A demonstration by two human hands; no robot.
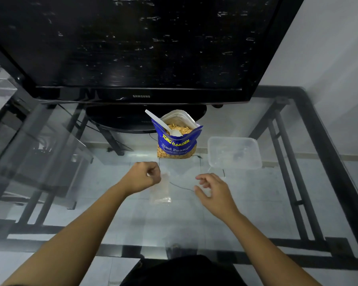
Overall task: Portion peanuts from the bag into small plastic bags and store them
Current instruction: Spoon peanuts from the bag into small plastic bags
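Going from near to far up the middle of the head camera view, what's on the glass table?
Small plastic bag pinched by the left hand → peanut bag with a white spoon in it → TV.

Spoon [163,123] in peanut bag [177,142]; container [234,152] to its right.

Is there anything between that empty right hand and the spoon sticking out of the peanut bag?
Nothing visible blocks it. The right hand hovers open over bare glass table, and the white spoon leans out of the open peanut bag just beyond. The clear container sits off to the right.
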